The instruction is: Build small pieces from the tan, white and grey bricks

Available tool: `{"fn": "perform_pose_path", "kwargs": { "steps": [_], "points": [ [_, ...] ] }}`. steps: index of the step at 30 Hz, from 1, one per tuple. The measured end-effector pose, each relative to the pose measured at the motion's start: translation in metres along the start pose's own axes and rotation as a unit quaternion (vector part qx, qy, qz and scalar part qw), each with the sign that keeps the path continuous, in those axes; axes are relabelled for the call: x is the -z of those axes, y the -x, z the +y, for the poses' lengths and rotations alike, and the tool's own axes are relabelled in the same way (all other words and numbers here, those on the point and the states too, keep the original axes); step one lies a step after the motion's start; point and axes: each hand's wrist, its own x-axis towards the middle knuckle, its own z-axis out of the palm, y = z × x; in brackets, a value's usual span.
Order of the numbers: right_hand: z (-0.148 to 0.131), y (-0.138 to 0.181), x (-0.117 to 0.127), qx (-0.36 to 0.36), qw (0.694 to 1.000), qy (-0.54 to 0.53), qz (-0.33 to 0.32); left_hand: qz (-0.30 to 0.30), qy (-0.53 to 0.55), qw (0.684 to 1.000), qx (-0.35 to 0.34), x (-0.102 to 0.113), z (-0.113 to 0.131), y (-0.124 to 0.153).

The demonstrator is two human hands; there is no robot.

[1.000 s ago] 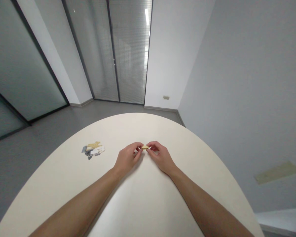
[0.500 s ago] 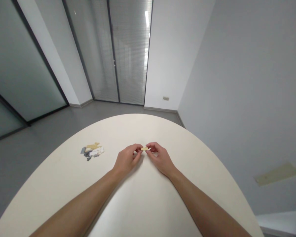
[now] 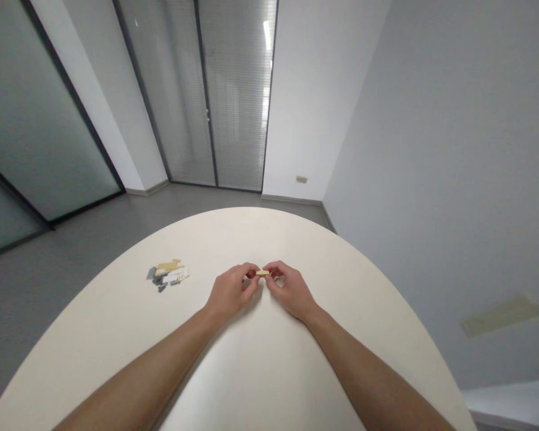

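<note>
A small flat tan building piece (image 3: 263, 273) is pinched between both my hands above the middle of the round cream table (image 3: 260, 371). My left hand (image 3: 230, 291) grips its left end with curled fingers. My right hand (image 3: 289, 290) grips its right end, fingers also curled. Both forearms reach in from the near edge. To the left lies a small pile of tan, white and grey pieces (image 3: 167, 275), about a hand's width from my left hand.
The table's curved far edge runs close behind my hands. Beyond it is grey floor, glass partitions with dark frames (image 3: 72, 120) at the left and a door with blinds (image 3: 233, 96). A plain grey wall stands at the right.
My hands have drawn slightly closer together around the tan piece, and it sits a touch lower in view. The pile has not moved.
</note>
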Motion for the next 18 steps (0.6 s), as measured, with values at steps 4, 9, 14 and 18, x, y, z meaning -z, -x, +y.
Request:
{"fn": "perform_pose_path", "kwargs": {
  "steps": [4,9,14,18],
  "points": [
    [0.0003,-0.0006,0.0002,0.003,1.000,0.004,-0.002,0.001,-0.004,1.000,0.006,-0.0004,-0.0004,-0.0005],
    [-0.0003,0.0000,0.0003,0.006,1.000,0.003,0.000,-0.001,-0.007,1.000,0.012,0.0006,0.0009,-0.0014],
    [-0.0008,0.0004,0.0001,0.009,1.000,0.001,-0.001,0.004,-0.004,1.000,0.011,0.0011,0.0012,-0.0009],
    [-0.0004,0.0002,0.0000,0.004,1.000,-0.002,-0.002,0.001,0.008,1.000,0.010,0.0015,0.0017,-0.0007]
  ]
}}
